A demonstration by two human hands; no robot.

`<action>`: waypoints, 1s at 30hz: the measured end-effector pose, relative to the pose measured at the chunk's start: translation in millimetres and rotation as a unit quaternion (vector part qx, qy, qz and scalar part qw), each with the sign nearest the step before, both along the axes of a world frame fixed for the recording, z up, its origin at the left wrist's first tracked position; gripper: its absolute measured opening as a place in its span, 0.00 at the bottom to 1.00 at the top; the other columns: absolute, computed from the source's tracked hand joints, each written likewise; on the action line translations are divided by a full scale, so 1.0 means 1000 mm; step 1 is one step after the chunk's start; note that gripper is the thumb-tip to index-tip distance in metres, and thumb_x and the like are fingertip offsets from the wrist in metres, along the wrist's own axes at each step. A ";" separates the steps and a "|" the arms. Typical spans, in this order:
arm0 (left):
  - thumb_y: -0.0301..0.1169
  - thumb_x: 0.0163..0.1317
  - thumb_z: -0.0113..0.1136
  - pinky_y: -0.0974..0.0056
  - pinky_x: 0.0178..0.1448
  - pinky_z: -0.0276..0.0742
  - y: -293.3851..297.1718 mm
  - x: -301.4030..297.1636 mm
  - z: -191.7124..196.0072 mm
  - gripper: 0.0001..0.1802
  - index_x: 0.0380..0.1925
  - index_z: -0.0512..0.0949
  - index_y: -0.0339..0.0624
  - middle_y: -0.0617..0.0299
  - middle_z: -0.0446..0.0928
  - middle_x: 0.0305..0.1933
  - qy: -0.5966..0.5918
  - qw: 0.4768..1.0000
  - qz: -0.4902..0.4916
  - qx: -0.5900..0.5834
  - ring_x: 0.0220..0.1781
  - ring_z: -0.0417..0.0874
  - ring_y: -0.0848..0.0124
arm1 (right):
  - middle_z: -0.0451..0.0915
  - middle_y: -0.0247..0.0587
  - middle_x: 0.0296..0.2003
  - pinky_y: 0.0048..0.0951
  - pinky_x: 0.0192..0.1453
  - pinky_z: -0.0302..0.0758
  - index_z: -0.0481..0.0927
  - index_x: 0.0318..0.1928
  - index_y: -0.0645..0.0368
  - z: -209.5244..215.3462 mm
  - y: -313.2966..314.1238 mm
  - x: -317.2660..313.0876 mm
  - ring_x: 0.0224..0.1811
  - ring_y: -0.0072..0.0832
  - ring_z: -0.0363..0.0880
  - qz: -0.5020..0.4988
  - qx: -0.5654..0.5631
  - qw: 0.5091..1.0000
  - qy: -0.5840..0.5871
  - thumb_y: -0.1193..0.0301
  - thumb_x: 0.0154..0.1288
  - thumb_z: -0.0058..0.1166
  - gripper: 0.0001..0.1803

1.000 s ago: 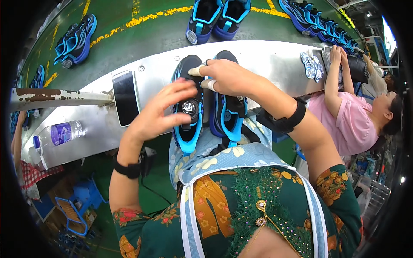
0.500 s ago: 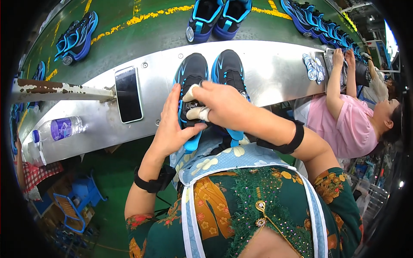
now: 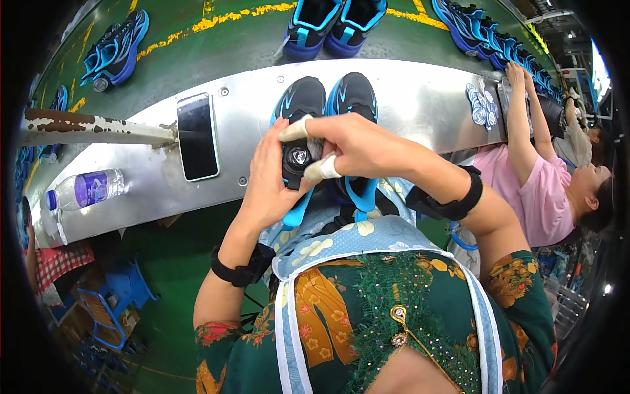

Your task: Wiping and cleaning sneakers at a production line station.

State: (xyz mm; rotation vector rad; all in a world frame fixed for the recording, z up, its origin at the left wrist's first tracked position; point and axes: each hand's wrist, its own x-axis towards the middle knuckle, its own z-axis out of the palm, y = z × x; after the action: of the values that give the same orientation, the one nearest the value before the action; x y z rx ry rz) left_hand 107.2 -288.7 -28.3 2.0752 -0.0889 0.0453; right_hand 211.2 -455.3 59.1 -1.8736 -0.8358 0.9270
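Observation:
A pair of black and blue shoes lies on the grey metal shelf [image 3: 420,98] in front of me, toes pointing away. My left hand [image 3: 269,180] cups the left shoe [image 3: 298,111] from its left side. My right hand [image 3: 348,148] reaches over it, and its taped thumb and forefinger pinch the round dial [image 3: 298,157] on the shoe's tongue. The right shoe [image 3: 354,98] lies close beside it, partly hidden under my right wrist.
A black phone [image 3: 197,134] lies face up on the shelf to the left, next to a plastic bottle [image 3: 85,190] with a purple label. More blue shoes ride the green belt [image 3: 230,39] beyond. A person in pink [image 3: 531,190] works at my right. A rusty bar [image 3: 92,128] juts in from the left.
Both hands have drawn toward me and closed in on the left shoe's dial. My left hand went from spread over the shoe to cupping its side, and the toes are uncovered.

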 end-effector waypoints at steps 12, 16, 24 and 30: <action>0.30 0.47 0.75 0.52 0.76 0.54 -0.001 -0.002 -0.006 0.54 0.72 0.52 0.40 0.46 0.55 0.74 -0.013 0.998 -0.016 0.057 0.75 0.56 0.50 | 0.76 0.42 0.27 0.42 0.34 0.77 0.73 0.35 0.59 -0.031 0.004 -0.026 0.32 0.45 0.80 0.008 -0.044 0.925 -0.378 0.72 0.51 0.62 0.13; 0.29 0.48 0.73 0.52 0.76 0.54 -0.003 -0.006 0.006 0.52 0.71 0.52 0.38 0.47 0.55 0.74 0.015 0.999 -0.008 0.035 0.76 0.56 0.51 | 0.81 0.45 0.32 0.39 0.39 0.78 0.79 0.41 0.60 -0.030 -0.011 -0.008 0.37 0.45 0.82 0.019 -0.011 0.956 -0.294 0.70 0.55 0.63 0.14; 0.29 0.56 0.65 0.56 0.49 0.79 -0.017 -0.045 0.067 0.42 0.70 0.58 0.39 0.46 0.80 0.46 0.145 0.986 0.047 -0.071 0.41 0.84 0.54 | 0.84 0.45 0.37 0.30 0.43 0.80 0.74 0.61 0.60 -0.057 -0.135 0.006 0.39 0.29 0.84 -0.211 -0.093 0.973 -0.007 0.59 0.67 0.59 0.27; 0.33 0.52 0.68 0.49 0.42 0.74 -0.055 -0.005 0.051 0.50 0.74 0.52 0.47 0.43 0.71 0.35 0.013 0.963 0.026 0.269 0.36 0.76 0.46 | 0.80 0.44 0.37 0.26 0.38 0.79 0.46 0.74 0.66 -0.067 -0.091 -0.054 0.36 0.24 0.82 -0.201 -0.072 0.974 0.079 0.66 0.68 0.57 0.43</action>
State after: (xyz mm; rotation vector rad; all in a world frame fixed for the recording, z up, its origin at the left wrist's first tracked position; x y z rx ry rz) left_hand 102.5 -343.8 22.3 2.6216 -0.0312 0.0277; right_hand 156.9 -546.2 -7.4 -1.9649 -0.2805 0.8809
